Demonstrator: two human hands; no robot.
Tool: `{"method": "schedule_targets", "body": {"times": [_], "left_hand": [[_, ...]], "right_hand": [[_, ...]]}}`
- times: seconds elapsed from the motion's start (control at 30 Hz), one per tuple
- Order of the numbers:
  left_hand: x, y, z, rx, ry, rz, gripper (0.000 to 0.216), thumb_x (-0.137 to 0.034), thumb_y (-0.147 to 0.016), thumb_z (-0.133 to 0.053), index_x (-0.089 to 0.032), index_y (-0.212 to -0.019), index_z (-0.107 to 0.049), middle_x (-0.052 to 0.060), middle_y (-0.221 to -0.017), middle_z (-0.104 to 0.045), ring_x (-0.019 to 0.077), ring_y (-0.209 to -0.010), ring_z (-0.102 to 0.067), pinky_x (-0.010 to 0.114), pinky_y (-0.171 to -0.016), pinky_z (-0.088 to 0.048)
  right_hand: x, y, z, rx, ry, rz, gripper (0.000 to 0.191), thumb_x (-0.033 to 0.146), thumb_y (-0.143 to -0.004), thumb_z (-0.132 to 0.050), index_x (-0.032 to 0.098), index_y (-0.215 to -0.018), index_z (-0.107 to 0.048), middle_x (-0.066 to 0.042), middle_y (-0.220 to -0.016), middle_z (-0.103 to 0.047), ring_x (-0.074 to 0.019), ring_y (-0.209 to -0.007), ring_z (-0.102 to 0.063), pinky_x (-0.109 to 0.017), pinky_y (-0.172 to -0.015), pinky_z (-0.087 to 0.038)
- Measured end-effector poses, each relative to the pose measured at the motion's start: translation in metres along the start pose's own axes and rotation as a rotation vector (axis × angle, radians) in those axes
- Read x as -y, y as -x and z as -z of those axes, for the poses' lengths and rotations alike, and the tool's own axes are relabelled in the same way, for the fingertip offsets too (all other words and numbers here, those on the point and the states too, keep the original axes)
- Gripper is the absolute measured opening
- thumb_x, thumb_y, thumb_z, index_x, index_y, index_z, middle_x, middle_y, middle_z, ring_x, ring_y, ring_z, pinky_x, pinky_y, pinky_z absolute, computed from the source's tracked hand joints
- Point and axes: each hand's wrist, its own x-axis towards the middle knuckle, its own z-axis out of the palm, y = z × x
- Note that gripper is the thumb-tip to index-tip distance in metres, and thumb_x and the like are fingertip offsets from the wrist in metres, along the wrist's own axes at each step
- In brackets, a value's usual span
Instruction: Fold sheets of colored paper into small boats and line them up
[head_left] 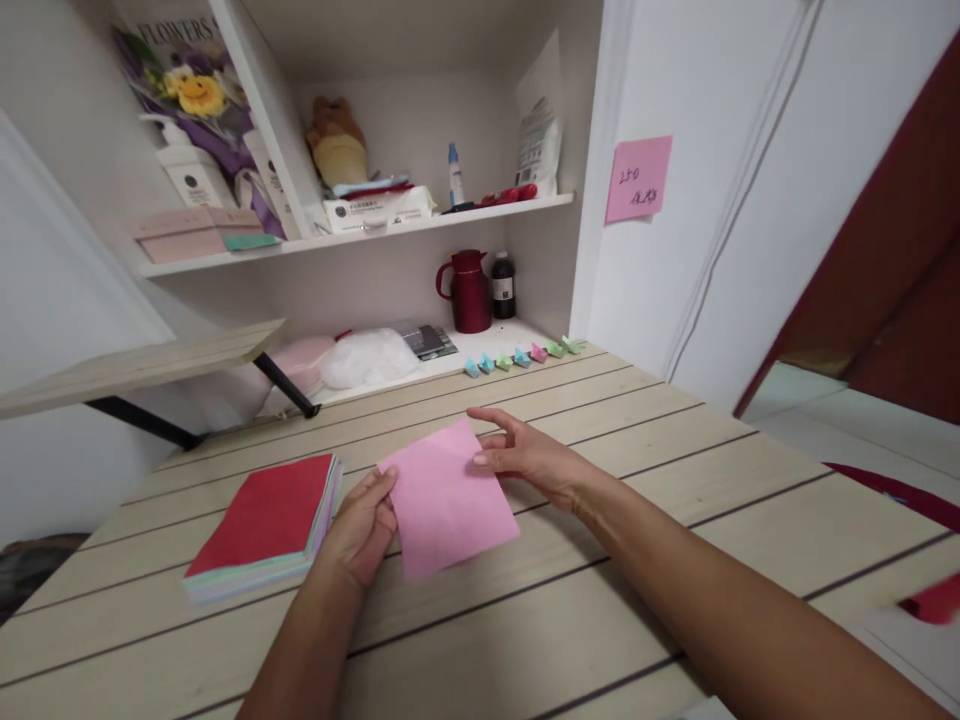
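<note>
Pink paper sheet (448, 500) between left hand (364, 527) and right hand (529, 458) on wooden table (600, 600).

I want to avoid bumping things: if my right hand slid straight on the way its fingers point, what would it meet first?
The pink sheet: the right hand points left, and its fingers seem to touch the sheet's upper right edge, though contact is hard to confirm.

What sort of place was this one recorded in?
Most likely a craft corner in a home: a wooden table against white shelves holding a red jug, a dark bottle and a plush toy; a stack of coloured paper on the table, small folded paper pieces lined up at its far edge.
</note>
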Motion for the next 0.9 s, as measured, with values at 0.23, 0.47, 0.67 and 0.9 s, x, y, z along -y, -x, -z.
{"method": "schedule_targets", "body": {"times": [0.23,0.47,0.67,0.9], "left_hand": [[0.007,0.001,0.008,0.093,-0.017,-0.008,0.021,-0.014,-0.072,-0.076,-0.016,-0.089,-0.065,0.004,-0.086,-0.074,0.0129,-0.079,-0.07,0.023,-0.079,-0.056],[0.01,0.018,-0.004,0.186,-0.23,0.041,0.048,-0.025,-0.07,-0.079,-0.018,-0.114,-0.061,0.007,-0.1,-0.073,0.0174,-0.079,-0.07,0.028,-0.071,-0.055],[0.01,0.026,-0.01,0.314,-0.62,-0.047,0.043,-0.038,-0.079,-0.069,-0.02,-0.116,-0.059,0.007,-0.111,-0.069,0.0186,-0.09,-0.066,0.028,-0.075,-0.051],[0.011,0.026,-0.011,0.427,-0.979,-0.266,0.055,-0.057,-0.095,-0.029,-0.021,-0.081,-0.068,0.008,-0.129,-0.059,0.024,-0.118,-0.053,0.04,-0.102,-0.041]], "right_hand": [[-0.021,-0.009,-0.004,-0.109,0.151,0.011,0.067,0.016,-0.057,-0.084,0.02,-0.118,-0.057,0.003,-0.072,-0.066,-0.0144,-0.064,-0.062,-0.026,-0.06,-0.048],[-0.032,-0.014,-0.001,-0.138,0.284,0.058,0.021,0.025,-0.063,-0.076,0.018,-0.073,-0.058,0.004,-0.062,-0.059,-0.0115,-0.055,-0.054,-0.022,-0.051,-0.04],[-0.029,-0.014,0.005,-0.125,0.468,0.068,0.012,0.023,-0.067,-0.069,0.019,-0.077,-0.063,0.004,-0.062,-0.058,-0.0104,-0.055,-0.05,-0.021,-0.051,-0.035],[0.01,0.006,0.012,0.12,0.701,0.043,0.026,0.045,-0.077,-0.071,0.021,-0.087,-0.073,-0.003,-0.098,-0.071,-0.0173,-0.085,-0.061,-0.027,-0.074,-0.044]]}}
